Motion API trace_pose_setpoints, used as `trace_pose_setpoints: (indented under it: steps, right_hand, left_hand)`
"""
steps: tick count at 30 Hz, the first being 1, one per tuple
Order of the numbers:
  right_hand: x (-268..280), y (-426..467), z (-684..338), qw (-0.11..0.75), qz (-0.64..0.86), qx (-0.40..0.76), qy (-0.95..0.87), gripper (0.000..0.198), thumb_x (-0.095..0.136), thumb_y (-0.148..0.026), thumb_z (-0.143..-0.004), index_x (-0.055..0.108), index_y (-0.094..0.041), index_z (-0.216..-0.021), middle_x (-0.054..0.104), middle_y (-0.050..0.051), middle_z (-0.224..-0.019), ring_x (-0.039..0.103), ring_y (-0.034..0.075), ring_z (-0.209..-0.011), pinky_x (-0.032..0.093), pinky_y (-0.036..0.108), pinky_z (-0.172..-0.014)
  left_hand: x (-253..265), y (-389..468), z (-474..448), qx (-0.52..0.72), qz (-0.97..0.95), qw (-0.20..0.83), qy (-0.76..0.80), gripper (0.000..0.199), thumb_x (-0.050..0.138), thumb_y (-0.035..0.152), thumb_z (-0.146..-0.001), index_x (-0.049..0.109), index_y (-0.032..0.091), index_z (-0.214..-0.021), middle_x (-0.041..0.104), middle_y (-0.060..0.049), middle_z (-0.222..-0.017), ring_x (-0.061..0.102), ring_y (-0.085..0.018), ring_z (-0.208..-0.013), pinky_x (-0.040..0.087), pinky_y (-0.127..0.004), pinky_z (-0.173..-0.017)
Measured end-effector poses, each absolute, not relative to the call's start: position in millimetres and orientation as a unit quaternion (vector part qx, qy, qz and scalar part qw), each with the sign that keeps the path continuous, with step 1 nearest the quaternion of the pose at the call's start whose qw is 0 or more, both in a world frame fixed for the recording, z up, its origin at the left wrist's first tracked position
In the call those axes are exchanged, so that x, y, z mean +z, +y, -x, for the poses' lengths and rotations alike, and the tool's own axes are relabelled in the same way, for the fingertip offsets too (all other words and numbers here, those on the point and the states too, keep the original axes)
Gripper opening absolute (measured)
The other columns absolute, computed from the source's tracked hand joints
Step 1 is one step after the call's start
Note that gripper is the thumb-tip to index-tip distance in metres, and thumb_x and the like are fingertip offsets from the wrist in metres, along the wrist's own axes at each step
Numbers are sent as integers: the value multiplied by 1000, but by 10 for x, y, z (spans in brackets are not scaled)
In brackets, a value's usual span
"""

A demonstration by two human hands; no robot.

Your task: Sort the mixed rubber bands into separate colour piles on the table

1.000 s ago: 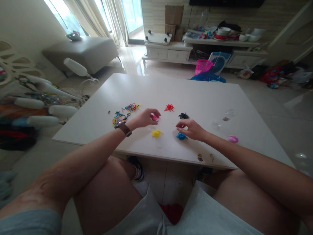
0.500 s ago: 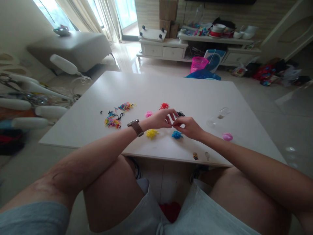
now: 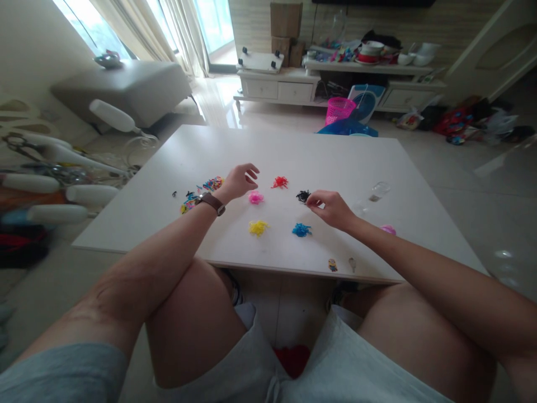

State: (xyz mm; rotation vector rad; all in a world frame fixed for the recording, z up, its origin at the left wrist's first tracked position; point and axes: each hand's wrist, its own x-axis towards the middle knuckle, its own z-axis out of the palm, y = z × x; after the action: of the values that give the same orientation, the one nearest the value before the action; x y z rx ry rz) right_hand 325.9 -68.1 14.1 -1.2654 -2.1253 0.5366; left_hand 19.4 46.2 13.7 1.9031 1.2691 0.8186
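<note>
On the white table (image 3: 235,146) lie small heaps of what look like rubber bands, grouped by colour. My left hand (image 3: 240,180), with a watch on its wrist, hovers above the pink heap (image 3: 255,197), fingers apart and holding nothing. Behind it is a mixed-colour heap (image 3: 213,183), partly covered by the hand and wrist. My right hand (image 3: 329,207) is pinched at the right edge of the black heap (image 3: 302,196); whatever its fingertips hold is too small to make out. Around them sit a red heap (image 3: 279,182), a yellow heap (image 3: 258,228) and a blue heap (image 3: 301,229).
A clear plastic container (image 3: 380,191) lies on the right of the table. A pink object (image 3: 389,229) is partly behind my right forearm. Near the front edge lie a small yellow figure charm (image 3: 333,265) and another small piece (image 3: 352,264). Beyond stands a pink basket (image 3: 339,110).
My hands, joined at the fingertips before, have parted. The left moved left and opened above the pink heap; the right stays pinched, slightly to the right, by the black heap.
</note>
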Motion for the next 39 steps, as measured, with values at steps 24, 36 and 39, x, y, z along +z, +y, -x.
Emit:
trace_pose_setpoints:
  steps: [24, 36, 39]
  right_hand:
    - [-182, -427, -3550, 255, 581, 106, -765, 21, 66, -25, -84, 74, -17, -102, 76, 9, -103, 68, 26, -97, 55, 39, -85]
    - [-298, -416, -3627, 203, 553, 118, -799, 33, 60, -23, -86, 69, -18, -117, 72, 11, -120, 65, 29, -114, 49, 45, -104]
    - [-316, -397, -3642, 217, 557, 126, -792, 39, 63, -23, -83, 65, -18, -121, 69, 12, -122, 65, 29, -112, 52, 44, -101]
  left_hand:
    - [-44, 468, -205, 84, -788, 283, 540, 34, 61, 35, -84, 78, 16, -106, 77, -9, -103, 69, -20, -86, 50, -24, -72]
    - [-51, 486, -147, 112, -787, 314, 519, 31, 64, 33, -79, 79, 14, -98, 77, -9, -96, 68, -21, -82, 50, -27, -71]
    - [-44, 483, -103, 124, -783, 308, 525, 31, 63, 33, -79, 79, 14, -99, 77, -9, -95, 68, -21, -82, 49, -27, -70]
